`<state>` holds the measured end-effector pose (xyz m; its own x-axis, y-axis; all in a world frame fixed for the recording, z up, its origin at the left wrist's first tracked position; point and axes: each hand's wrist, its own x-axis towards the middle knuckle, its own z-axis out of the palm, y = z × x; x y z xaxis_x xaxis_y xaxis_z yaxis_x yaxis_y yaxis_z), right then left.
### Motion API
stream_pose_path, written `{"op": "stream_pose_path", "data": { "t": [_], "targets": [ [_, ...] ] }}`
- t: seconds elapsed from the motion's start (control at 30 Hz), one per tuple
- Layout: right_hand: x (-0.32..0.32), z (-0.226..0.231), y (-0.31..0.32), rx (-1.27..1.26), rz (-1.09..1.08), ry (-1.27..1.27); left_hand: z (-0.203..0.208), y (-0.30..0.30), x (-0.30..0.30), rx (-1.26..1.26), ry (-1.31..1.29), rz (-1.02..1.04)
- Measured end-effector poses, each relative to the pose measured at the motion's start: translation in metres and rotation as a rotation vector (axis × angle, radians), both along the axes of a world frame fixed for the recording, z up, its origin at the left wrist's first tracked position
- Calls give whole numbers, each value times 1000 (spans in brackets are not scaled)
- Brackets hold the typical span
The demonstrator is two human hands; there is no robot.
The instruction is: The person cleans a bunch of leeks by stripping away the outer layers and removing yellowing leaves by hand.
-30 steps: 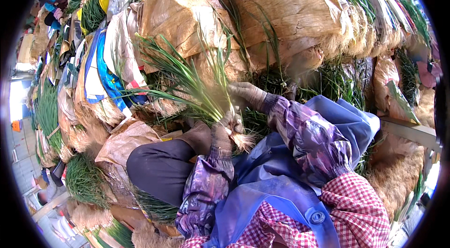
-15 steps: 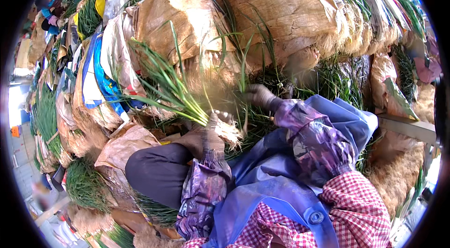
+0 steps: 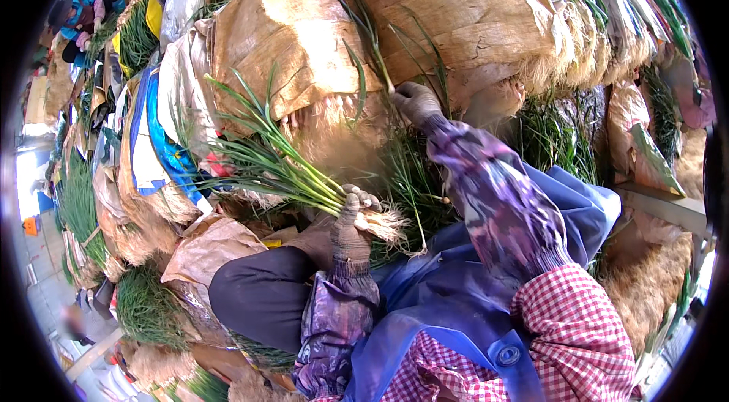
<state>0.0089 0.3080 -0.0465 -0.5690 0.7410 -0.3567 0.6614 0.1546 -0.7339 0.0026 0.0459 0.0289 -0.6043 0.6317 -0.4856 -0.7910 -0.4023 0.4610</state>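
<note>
My left hand (image 3: 351,223), in a dirty glove, is closed around the root end of a bunch of scallions (image 3: 304,174). Their green leaves fan out to the far left, and pale roots stick out right of my fist. Farther off and to the right, my gloved right hand (image 3: 418,104) pinches a scallion stalk (image 3: 383,64) near its lower end. Its long leaves reach up over the brown wrapping. Loose scallions (image 3: 406,167) lie tangled between my hands and my lap.
Large bundles in brown wrapping (image 3: 463,15) with root fringes lie across the far side. Wrapped bundles and a blue plastic sheet (image 3: 167,132) stand at left. A metal bar (image 3: 661,206) juts in at right. Another person (image 3: 87,11) is at the far left.
My right hand has moved away from me, up to the brown bundles, and now shows a stalk in its fingers. My left hand stays nearly in place with its bunch.
</note>
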Motion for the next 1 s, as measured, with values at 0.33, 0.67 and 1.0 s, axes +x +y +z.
{"op": "stream_pose_path", "data": {
  "t": [0.33, 0.67, 1.0],
  "targets": [
    [71, 64, -130, -320, 482, 423, -33, -29, 7, -373, -65, -224],
    [40, 57, -133, 10, 40, 321, 7, -41, 21, 218, -365, -221],
    [71, 35, -108, 248, 387, -317, 32, -47, 28, 161, -3, -214]
  ]
}}
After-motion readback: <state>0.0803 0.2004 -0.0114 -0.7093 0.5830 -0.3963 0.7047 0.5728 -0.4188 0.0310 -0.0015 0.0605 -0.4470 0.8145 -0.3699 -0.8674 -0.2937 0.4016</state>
